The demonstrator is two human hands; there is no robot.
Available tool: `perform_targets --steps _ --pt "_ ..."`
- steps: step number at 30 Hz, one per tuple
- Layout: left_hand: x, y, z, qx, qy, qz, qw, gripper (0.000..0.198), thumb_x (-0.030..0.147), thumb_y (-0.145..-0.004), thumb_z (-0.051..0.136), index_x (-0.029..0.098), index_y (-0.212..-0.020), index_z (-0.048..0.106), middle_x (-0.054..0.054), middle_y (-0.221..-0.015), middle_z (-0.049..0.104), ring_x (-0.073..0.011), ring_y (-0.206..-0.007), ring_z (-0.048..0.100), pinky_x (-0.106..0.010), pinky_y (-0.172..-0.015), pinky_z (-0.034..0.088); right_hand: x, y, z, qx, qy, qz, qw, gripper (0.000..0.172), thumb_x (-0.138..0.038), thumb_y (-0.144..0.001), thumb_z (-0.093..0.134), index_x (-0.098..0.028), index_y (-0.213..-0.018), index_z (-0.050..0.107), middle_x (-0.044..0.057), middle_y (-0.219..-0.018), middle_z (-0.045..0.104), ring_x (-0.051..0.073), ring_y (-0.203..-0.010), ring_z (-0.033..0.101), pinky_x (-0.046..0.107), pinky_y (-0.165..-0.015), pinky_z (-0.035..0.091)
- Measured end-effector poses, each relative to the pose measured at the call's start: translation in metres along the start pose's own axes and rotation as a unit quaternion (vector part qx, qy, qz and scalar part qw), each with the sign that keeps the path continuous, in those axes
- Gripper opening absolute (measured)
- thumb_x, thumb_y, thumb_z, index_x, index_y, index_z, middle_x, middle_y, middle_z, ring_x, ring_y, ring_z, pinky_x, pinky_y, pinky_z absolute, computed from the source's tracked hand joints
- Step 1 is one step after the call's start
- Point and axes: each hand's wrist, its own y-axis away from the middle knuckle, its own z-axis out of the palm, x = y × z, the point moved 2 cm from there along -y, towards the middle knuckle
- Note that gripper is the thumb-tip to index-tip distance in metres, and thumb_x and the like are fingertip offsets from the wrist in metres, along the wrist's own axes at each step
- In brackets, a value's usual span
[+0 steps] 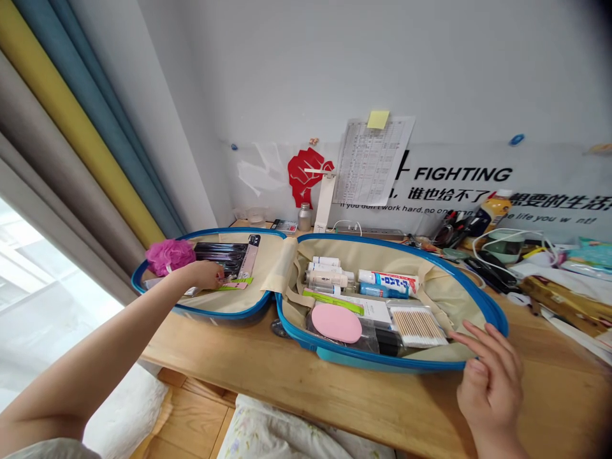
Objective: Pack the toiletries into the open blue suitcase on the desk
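Note:
A small blue-rimmed suitcase (478, 299) lies wide open on the wooden desk. My left hand (209, 275) reaches into its left half, fingers curled down among packaged items; what they grip is hidden. Around that hand are a pink-purple bath puff (171, 256), a dark striped packet (224, 252) and a pink-and-black package (247, 258). My right hand (495, 376) hangs by the right half's near rim, fingers spread, holding nothing. Nearest to it is a bag of cotton swabs (418, 326). That half also contains a pink oval sponge (336, 322), a toothpaste tube (389, 281), a blue tube (384, 291) and several white bottles (326, 278).
Behind the suitcase stand a silver-capped bottle (305, 218) and a white lamp (324, 203). Cables, pens and an orange-labelled bottle (495, 211) crowd the desk's right side. Curtains (90, 127) hang at left. Floral fabric (277, 433) lies below the desk's front edge.

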Motion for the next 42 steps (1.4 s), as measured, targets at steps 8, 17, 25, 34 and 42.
perform_targets --steps 8,17,25,34,42 --pt "0.002 0.002 0.003 0.005 -0.017 0.010 1.000 0.044 0.033 -0.078 0.054 0.021 -0.117 0.069 -0.014 -0.117 0.073 -0.0306 -0.105 0.068 -0.037 -0.088 0.052 0.001 0.000 0.002 0.005 0.001 -0.006 1.000 0.032 -0.031 -0.097 0.038 -0.018 -0.102 0.067 0.014 -0.112 0.068 0.033 -0.127 0.055 0.053 -0.106 0.041" --pt "0.002 -0.001 0.016 0.049 -0.086 0.022 0.995 0.031 0.027 -0.090 0.047 0.014 -0.110 0.067 -0.022 -0.108 0.073 -0.0325 -0.103 0.069 -0.043 -0.091 0.050 0.002 0.001 0.001 0.002 0.005 0.020 1.000 0.035 -0.037 -0.097 0.038 -0.019 -0.098 0.068 0.015 -0.109 0.070 0.034 -0.127 0.056 0.054 -0.107 0.043" --pt "0.004 0.000 0.021 0.080 -0.118 0.043 0.989 0.024 0.016 -0.086 0.052 0.014 -0.102 0.070 -0.022 -0.103 0.074 -0.0320 -0.102 0.070 -0.043 -0.094 0.046 -0.001 0.001 0.000 -0.005 0.000 0.017 1.000 0.035 -0.035 -0.098 0.037 -0.019 -0.102 0.068 0.017 -0.111 0.069 0.035 -0.128 0.054 0.059 -0.105 0.042" --pt "0.003 0.003 0.020 0.094 -0.085 0.054 0.991 0.022 0.015 -0.083 0.052 0.014 -0.095 0.071 -0.023 -0.099 0.074 -0.0331 -0.099 0.070 -0.044 -0.092 0.046 -0.002 0.000 0.000 -0.010 0.006 0.009 1.000 0.034 -0.032 -0.098 0.037 -0.019 -0.104 0.068 0.016 -0.112 0.069 0.035 -0.129 0.054 0.058 -0.105 0.043" --pt "-0.010 0.011 0.007 0.116 0.098 0.062 0.986 0.027 0.039 -0.090 0.047 0.019 -0.086 0.064 -0.015 -0.086 0.072 -0.0304 -0.084 0.068 -0.042 -0.085 0.048 0.001 0.002 0.001 -0.005 0.013 0.009 1.000 0.034 -0.034 -0.097 0.038 -0.018 -0.102 0.068 0.015 -0.111 0.070 0.033 -0.128 0.055 0.055 -0.106 0.043"
